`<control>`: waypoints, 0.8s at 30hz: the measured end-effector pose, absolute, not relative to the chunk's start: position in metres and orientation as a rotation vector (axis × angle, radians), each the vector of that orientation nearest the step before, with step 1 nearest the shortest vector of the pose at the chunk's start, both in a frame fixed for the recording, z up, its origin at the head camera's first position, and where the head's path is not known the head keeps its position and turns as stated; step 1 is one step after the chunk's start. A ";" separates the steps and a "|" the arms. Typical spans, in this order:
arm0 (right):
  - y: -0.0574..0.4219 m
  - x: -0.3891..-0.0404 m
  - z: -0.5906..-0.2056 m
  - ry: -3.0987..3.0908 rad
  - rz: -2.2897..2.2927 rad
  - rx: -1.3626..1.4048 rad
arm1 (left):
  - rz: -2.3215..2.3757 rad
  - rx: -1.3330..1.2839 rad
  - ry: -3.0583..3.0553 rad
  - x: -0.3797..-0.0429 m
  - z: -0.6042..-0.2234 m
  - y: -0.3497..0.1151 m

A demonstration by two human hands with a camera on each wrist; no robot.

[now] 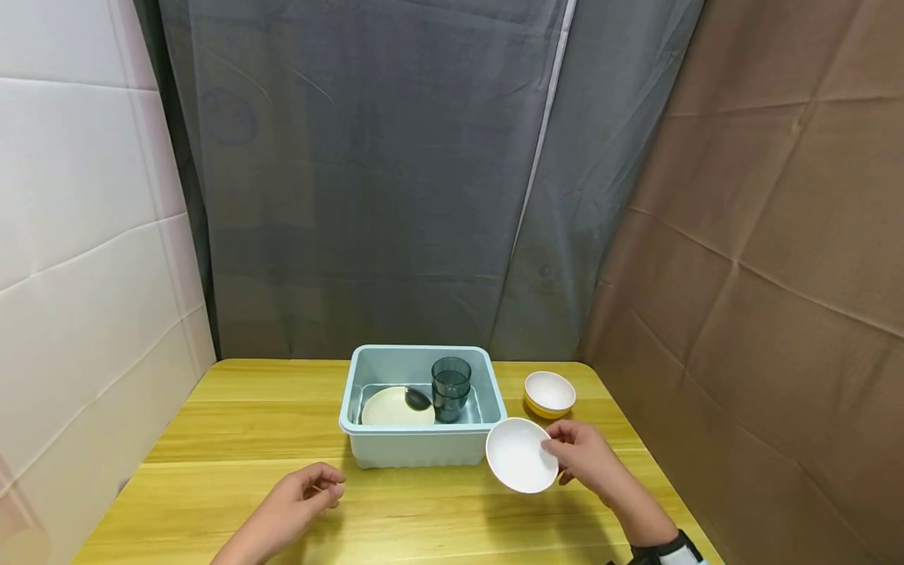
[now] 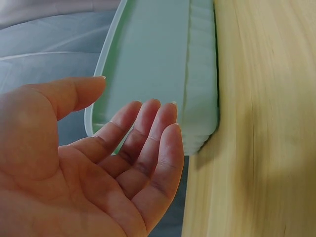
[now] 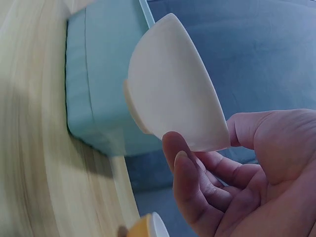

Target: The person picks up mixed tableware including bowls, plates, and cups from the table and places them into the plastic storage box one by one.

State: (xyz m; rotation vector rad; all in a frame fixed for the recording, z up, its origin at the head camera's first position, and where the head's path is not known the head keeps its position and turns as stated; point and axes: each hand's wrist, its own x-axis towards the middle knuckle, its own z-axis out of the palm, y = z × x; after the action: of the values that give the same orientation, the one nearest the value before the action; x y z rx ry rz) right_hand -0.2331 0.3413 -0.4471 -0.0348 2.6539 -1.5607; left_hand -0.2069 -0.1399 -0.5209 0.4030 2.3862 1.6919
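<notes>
My right hand (image 1: 585,457) pinches the rim of a white bowl (image 1: 521,455), thumb inside and fingers beneath. The bowl is held in the air off the front right corner of a light blue plastic bin (image 1: 418,447), its hollow tilted towards me. In the right wrist view the bowl's foot ring (image 3: 136,106) faces the bin. My left hand (image 1: 300,498) hovers near the bin's front left corner, fingers loosely bent and holding nothing. Inside the bin lie a cream plate (image 1: 387,406), a dark spoon (image 1: 417,399) resting over it, and stacked dark glass cups (image 1: 450,384).
A bowl with a yellow outside and white inside (image 1: 549,394) stands on the wooden table (image 1: 233,439), right of the bin. A grey curtain (image 1: 381,196) hangs behind the table, with a white sheet (image 1: 92,235) at the left and a brown one (image 1: 770,259) at the right.
</notes>
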 end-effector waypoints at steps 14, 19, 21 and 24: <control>0.296 -0.225 -0.458 2.509 -1.616 -0.130 | 1.714 0.449 2.369 -0.205 -0.518 -0.129; 0.283 -0.225 -0.461 2.478 -1.630 -0.164 | 1.734 0.441 2.369 -0.205 -0.518 -0.126; 0.277 -0.226 -0.463 2.471 -1.630 -0.183 | 1.739 0.445 2.372 -0.205 -0.519 -0.124; 0.267 -0.228 -0.464 2.458 -1.623 -0.199 | 1.748 0.464 2.361 -0.206 -0.519 -0.123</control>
State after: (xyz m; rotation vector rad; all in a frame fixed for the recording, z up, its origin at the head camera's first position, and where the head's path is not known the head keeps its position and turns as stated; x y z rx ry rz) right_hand -0.2277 0.2672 -0.4643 -0.1987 2.4577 -1.6232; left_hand -0.2057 -0.1227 -0.5186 0.4642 2.3615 1.7477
